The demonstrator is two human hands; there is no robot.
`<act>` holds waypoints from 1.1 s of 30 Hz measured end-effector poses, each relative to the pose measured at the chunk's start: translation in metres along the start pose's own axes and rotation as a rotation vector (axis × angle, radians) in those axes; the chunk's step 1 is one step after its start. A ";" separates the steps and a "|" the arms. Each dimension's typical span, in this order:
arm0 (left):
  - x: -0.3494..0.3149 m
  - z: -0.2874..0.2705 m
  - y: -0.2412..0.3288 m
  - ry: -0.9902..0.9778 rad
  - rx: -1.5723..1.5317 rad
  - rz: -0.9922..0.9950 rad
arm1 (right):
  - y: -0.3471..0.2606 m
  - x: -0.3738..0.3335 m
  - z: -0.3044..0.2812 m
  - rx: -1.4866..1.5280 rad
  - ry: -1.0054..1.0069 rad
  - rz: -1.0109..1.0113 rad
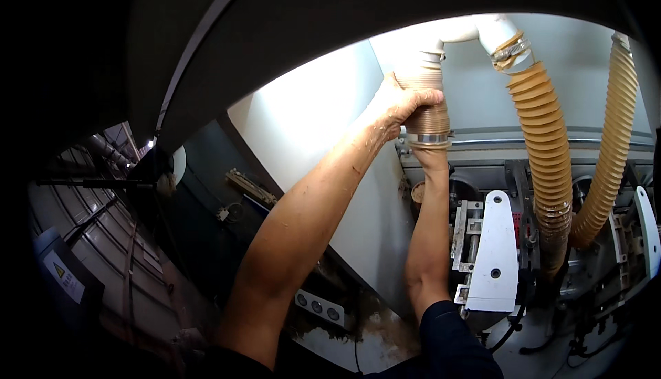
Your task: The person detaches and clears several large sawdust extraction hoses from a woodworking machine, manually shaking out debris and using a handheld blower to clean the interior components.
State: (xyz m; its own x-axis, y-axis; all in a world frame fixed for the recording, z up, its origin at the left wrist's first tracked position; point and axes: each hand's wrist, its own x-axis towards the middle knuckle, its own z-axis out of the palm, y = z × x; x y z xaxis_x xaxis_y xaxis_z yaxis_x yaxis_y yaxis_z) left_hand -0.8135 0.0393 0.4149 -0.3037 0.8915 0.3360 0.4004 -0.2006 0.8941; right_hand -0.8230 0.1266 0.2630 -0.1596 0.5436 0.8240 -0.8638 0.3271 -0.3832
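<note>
Hanging between one and two o'clock, the short ribbed hose [428, 119] looks light and springy, best held around its middle. The left hand [398, 103] grasps it from nine o'clock; the right hand [432, 156] is mostly hidden at its six-o'clock end, so I cannot tell its grip. Near eight o'clock, a label [69, 283] with a yellow triangle [59, 269] bears illegible print.
</note>
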 end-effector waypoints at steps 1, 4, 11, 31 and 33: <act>0.000 0.000 -0.001 0.002 -0.012 -0.004 | -0.003 0.002 0.003 -0.078 0.013 -0.033; 0.002 0.000 -0.001 -0.006 -0.042 -0.008 | 0.002 0.007 0.010 0.140 0.128 -0.017; -0.001 0.001 0.000 0.010 -0.020 0.010 | 0.004 0.001 0.018 0.269 0.155 -0.038; 0.008 -0.001 -0.015 0.058 -0.015 0.038 | 0.000 0.005 0.007 0.001 0.082 -0.075; 0.007 -0.006 -0.019 0.091 0.032 0.049 | -0.005 0.000 0.017 0.055 0.114 -0.091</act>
State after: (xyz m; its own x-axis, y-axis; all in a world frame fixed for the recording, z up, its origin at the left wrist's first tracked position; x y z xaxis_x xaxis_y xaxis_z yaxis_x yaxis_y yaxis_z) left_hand -0.8279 0.0467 0.4022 -0.3603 0.8400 0.4057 0.4434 -0.2284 0.8667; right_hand -0.8272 0.1119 0.2720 -0.0265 0.5987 0.8005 -0.8975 0.3385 -0.2829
